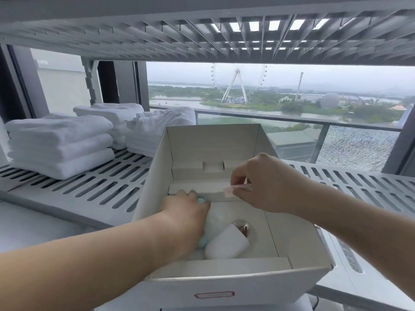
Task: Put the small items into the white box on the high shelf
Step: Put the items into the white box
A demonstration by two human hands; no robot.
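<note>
The open white box (208,140) stands on the slotted grey shelf (94,187), its near wall marked with a red rectangle. My left hand (184,214) reaches down inside it at the left and covers a pale teal item (201,201), of which only bits show. Beside it on the box floor lies a white rounded object with a shiny metal end (226,242). Over the middle of the box, my right hand (262,182) pinches a small thin pinkish-white packet (235,189) between thumb and fingers.
Three stacks of folded white towels (60,144) sit at the shelf's left and back. Another slotted shelf (202,37) hangs close overhead. A window with a balcony rail lies behind the shelf.
</note>
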